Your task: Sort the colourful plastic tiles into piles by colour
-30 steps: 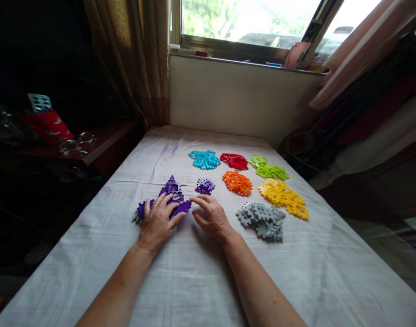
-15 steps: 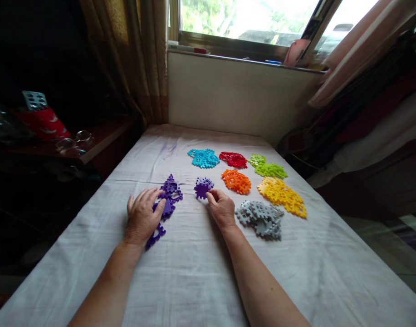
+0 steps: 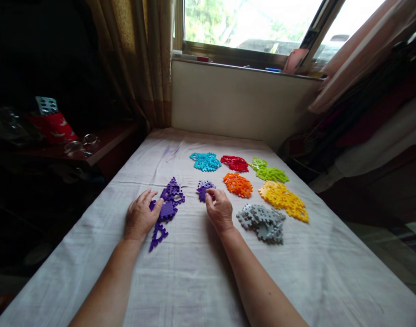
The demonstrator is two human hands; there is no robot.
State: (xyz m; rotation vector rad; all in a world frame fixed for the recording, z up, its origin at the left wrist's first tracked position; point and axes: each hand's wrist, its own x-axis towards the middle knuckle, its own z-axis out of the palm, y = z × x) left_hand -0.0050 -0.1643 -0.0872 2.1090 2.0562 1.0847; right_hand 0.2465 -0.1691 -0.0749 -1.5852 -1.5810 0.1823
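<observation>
My left hand [image 3: 140,215] rests at the left edge of a loose pile of purple interlocking plastic tiles [image 3: 167,210]. Its fingers are spread, and a bit of purple shows between thumb and forefinger. One triangular purple tile [image 3: 159,235] lies at the near end of that pile. To the right, my right hand [image 3: 220,210] hovers at a small stack of purple tiles [image 3: 203,192], partly covering it. Thumb and forefinger are curled and slightly apart there, with no tile visible between them.
Beyond and to the right lie piles of blue [image 3: 205,161], red [image 3: 235,163], green [image 3: 271,174], orange [image 3: 237,185], yellow [image 3: 284,199] and grey tiles [image 3: 262,221] on a pale cloth [image 3: 190,277]. Glasses [image 3: 81,144] sit on a side shelf at left.
My right hand has let go of the dark purple square tile, which now lies on the small stack. My left hand has shifted slightly off the purple pile. The view has tilted a little.
</observation>
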